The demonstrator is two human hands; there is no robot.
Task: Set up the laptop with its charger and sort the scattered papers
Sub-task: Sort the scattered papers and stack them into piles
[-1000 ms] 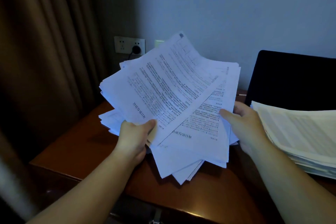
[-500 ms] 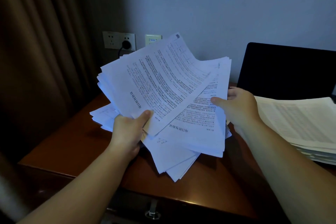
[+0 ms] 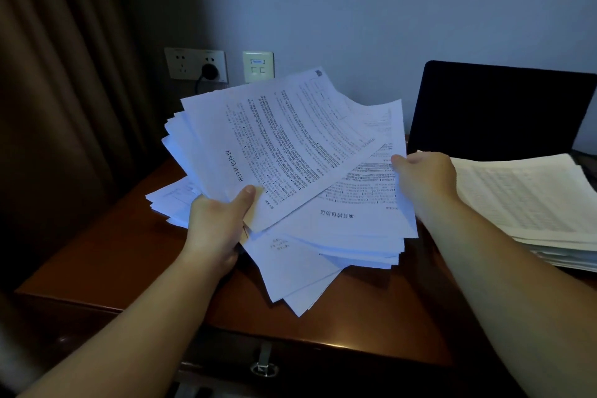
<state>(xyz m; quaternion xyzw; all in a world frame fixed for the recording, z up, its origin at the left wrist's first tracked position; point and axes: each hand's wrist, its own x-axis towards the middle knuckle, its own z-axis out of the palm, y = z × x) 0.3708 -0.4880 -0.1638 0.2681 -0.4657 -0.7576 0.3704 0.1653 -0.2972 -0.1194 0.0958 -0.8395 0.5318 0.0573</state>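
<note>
Here the loose papers (image 3: 290, 171) are a fanned, crooked sheaf held up over the left part of the wooden bench (image 3: 106, 255), sheets jutting out at several angles, far too many to count. The left hand (image 3: 214, 224) grips the sheaf at its near left corner, thumb on top of the uppermost sheet. The right hand (image 3: 424, 179) pinches the right edge, thumb on the face of a sheet and fingers behind. The sorting step seems to be in hand, and only partly done: one squared stack of papers (image 3: 529, 207) already lies to the right on the bench, in front of the dark laptop screen (image 3: 497, 110). The next move probably calls for both hands to draw the edges together and tap the sheaf square, or to carry it across to that stack, without letting the lower sheets slide out. On the wall behind are two plates: one socket plate (image 3: 195, 63) with one black plug (image 3: 209, 69) in it, and one smaller data plate (image 3: 258, 66). One curtain (image 3: 64, 107) hangs at the left.
</note>
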